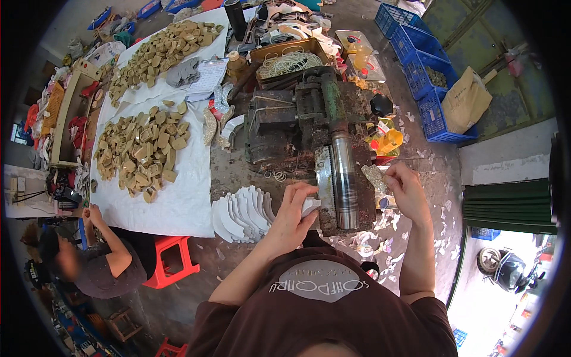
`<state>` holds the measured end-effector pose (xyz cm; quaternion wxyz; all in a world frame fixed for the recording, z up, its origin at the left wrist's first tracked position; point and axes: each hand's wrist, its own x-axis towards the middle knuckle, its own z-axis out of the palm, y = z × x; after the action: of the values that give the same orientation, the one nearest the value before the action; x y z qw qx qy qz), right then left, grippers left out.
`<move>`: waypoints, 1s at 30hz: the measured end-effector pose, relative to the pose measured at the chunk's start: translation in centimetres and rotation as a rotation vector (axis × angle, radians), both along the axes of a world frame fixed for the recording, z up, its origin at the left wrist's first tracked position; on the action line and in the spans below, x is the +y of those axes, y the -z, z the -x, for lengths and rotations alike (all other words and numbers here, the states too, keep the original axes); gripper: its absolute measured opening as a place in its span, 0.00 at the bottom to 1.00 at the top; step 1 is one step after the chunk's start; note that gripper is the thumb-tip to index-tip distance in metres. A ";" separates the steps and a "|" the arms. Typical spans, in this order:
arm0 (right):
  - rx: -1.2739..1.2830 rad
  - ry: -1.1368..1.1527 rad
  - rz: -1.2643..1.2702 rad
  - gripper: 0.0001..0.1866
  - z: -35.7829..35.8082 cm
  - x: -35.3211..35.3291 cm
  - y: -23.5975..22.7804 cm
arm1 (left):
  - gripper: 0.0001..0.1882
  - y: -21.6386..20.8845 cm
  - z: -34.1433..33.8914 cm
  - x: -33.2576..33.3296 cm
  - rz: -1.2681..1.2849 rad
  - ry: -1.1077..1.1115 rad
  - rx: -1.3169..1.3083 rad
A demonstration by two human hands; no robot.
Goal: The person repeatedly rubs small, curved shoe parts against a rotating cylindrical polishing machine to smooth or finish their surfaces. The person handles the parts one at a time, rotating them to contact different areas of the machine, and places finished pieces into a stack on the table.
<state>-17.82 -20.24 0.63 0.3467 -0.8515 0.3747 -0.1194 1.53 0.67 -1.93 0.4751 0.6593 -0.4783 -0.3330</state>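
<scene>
A dark, worn machine (pixel 273 128) stands on the bench in front of me, with a shiny metal roller (pixel 345 178) on its right side. Just left of the roller, my left hand (pixel 290 219) closes round a white curved piece (pixel 310 206) at the machine's near edge. To the roller's right, my right hand (pixel 408 191) pinches a glittery, silver-gold piece of material (pixel 374 177) between thumb and fingers. A fanned row of similar white curved pieces (pixel 241 213) lies beside my left wrist. Small pale rings (pixel 275 176) rest on the bench behind them.
Piles of tan blocks (pixel 143 146) cover a white-sheeted table (pixel 196 205) at left. A co-worker (pixel 101 262) sits there near a red stool (pixel 172 259). Blue crates (pixel 431 116) line the right side. Scraps litter the floor (pixel 431 250). A tray of cord (pixel 291 62) sits behind the machine.
</scene>
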 end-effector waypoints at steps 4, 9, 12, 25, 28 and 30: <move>-0.015 -0.020 -0.017 0.05 0.1 -0.1 0.2 | 0.23 0.2 0.2 -0.1 0.003 -0.005 0.000; -0.031 -0.033 -0.015 0.04 0.1 -0.2 0.3 | 0.22 0.5 0.4 0.0 -0.009 -0.020 -0.005; -0.050 -0.039 -0.015 0.03 -0.1 -0.1 -0.5 | 0.21 0.3 0.6 -0.1 -0.002 -0.040 -0.017; -0.022 -0.156 -0.065 0.04 -0.1 -1.2 0.8 | 0.25 -0.4 1.4 -0.5 -0.038 -0.022 -0.038; 0.075 -0.215 -0.134 0.03 -0.6 -1.2 0.8 | 0.26 -0.3 2.3 -1.2 -0.034 0.027 -0.011; 0.059 -0.268 0.019 0.02 -1.9 0.2 1.0 | 0.26 -0.2 2.6 -1.5 -0.051 0.024 -0.004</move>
<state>-15.97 -20.04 -0.34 0.3403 -0.9004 0.2664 -0.0507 -1.10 -0.85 -1.73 0.4534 0.6660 -0.4784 -0.3494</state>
